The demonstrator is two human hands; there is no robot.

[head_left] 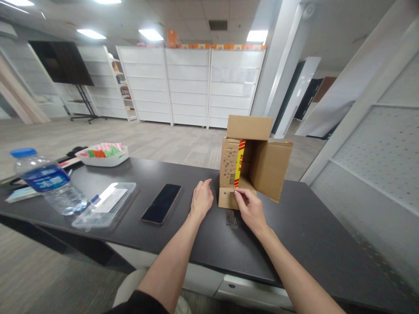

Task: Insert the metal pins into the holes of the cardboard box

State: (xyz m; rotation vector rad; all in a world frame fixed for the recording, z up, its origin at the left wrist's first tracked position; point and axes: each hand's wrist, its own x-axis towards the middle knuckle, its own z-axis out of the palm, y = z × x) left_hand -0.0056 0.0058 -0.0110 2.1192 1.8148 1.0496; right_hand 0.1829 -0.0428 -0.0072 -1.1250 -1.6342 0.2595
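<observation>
An open cardboard box (229, 150) stands on the dark table, its flaps spread. Many small grey round spots dot its left panel, and a short row of small dark spots marks the lower front flap (225, 203). My right hand (251, 210) is at that flap, thumb and forefinger pinched together. Whatever is between those fingertips is too small to name. Several thin metal rods (231, 219), like nails or screws, lie side by side just below the flap. My left hand (201, 198) rests on the table left of the box, fingers loosely extended, holding nothing visible.
Left of my left hand lies a black phone (161, 204). Farther left are a clear plastic case (106, 205), a water bottle (49, 183) and a white basket (113, 161) with colourful contents. A white perforated panel (382, 161) stands at the right.
</observation>
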